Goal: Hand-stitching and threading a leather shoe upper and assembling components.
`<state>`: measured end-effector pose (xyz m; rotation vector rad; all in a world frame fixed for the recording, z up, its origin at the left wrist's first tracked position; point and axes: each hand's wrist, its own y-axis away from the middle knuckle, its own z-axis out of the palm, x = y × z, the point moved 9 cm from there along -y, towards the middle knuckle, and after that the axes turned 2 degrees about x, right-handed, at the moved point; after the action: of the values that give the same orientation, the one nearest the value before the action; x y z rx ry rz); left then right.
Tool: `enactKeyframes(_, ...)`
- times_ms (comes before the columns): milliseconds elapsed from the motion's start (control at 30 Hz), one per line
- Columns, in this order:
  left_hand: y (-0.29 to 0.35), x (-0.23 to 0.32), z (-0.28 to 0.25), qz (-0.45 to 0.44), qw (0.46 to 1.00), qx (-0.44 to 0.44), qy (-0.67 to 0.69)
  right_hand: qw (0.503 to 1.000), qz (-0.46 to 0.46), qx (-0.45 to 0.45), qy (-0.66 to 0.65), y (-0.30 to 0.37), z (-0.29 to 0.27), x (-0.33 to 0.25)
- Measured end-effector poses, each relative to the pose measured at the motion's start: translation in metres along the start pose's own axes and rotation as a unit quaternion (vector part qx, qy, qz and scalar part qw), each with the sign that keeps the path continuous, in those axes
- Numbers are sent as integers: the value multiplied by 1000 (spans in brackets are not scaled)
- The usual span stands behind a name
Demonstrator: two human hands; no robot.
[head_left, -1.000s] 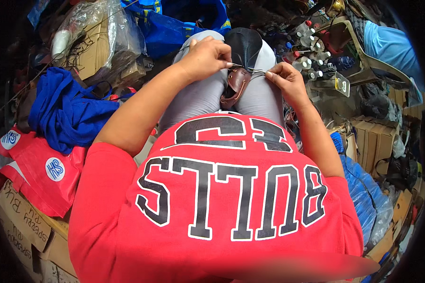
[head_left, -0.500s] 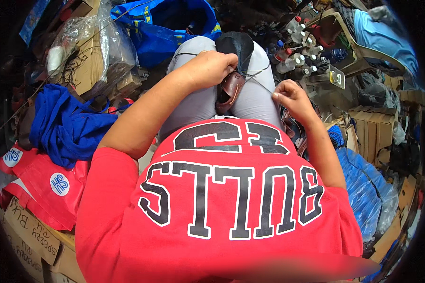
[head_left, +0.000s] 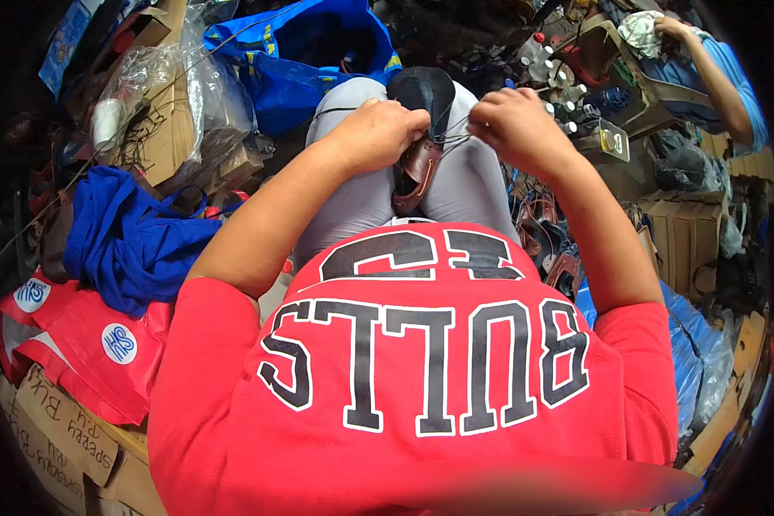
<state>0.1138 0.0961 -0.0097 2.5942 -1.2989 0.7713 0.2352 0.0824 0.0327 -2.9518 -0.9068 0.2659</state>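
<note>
A brown leather shoe (head_left: 419,170) stands wedged between my grey-trousered knees, its opening toward me. Its far end meets a dark rounded piece (head_left: 425,93), perhaps its sole or toe. My left hand (head_left: 382,131) is closed in a pinch at the shoe's left edge; what its fingertips hold is hidden. Dark thread (head_left: 457,138) runs from the shoe to my right hand (head_left: 519,129), whose curled fingers are closed on it, just above my right knee. More dark cord lies across my left knee.
A blue bag (head_left: 297,64) gapes beyond my knees. Several bottles (head_left: 537,60) stand ahead on the right. Blue cloth (head_left: 133,236) and a red bag (head_left: 86,344) lie at my left; cardboard boxes (head_left: 684,245) at my right. Another person's arm (head_left: 721,82) holds a whitish cloth (head_left: 641,34).
My right hand has moved forward and inward, nearer the shoe, and the thread span is shorter. My left hand stays by the shoe. Another person's arm with a cloth has appeared at far right.
</note>
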Motion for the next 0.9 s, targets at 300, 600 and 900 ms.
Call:
enactKeyframes(300, 29, -27, -11, 40, 996, -13, -83, 994, -67, -90, 8, 0, 40, -12)
enactKeyframes(600, 117, -103, -137, -237, 917, 175, 267, 697, 299, 198, -620, 80, -13, 117)
enactKeyframes(900, 67, 9, -81, -121, 837, -61, 530, 636, -25, 10, -771, 13, -50, -16)
